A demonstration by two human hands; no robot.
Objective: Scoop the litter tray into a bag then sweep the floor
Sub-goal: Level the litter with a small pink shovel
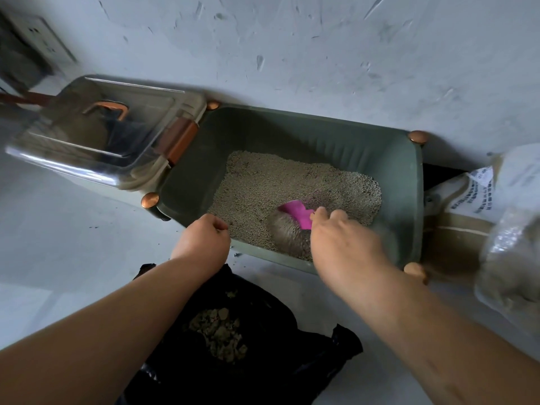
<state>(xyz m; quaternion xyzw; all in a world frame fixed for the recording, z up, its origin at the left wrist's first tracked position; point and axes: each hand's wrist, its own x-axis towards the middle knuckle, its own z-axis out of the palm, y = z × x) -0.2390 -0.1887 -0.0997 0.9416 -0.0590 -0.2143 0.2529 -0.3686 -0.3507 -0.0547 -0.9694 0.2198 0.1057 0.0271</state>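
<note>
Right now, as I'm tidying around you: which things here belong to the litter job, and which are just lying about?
In use: litter tray, pink scoop in the right hand, black bag.
Lying about: clear lid, cardboard box, clear plastic bag.

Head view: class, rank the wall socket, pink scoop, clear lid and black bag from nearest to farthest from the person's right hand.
1. Pink scoop: gripped by the right hand, inside the litter tray.
2. Black bag: in front of the tray, on the person's side.
3. Clear lid: at the tray's left end.
4. Wall socket: upper left, beyond the lid.
</note>
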